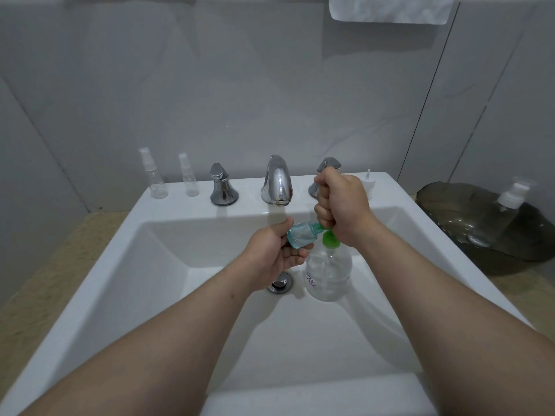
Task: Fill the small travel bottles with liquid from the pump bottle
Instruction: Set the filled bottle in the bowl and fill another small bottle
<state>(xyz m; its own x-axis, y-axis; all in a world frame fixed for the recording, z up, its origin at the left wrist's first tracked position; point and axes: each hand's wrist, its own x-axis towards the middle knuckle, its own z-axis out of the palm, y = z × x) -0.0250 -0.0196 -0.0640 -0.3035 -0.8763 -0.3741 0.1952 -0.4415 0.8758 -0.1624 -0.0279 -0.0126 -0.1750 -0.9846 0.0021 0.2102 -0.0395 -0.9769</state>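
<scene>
A clear pump bottle with a green pump head stands in the white sink basin, right of the drain. My right hand is curled in a fist over the green pump head. My left hand holds a small blue travel bottle tilted on its side, its mouth at the pump's green nozzle. Some liquid shows inside the blue bottle. Two empty clear spray bottles stand on the sink's back ledge at the left.
A chrome tap spout with two chrome handles sits on the back ledge. A white spray cap stands behind my right hand. A dark glass bowl at the right holds a clear bottle. A white towel hangs above.
</scene>
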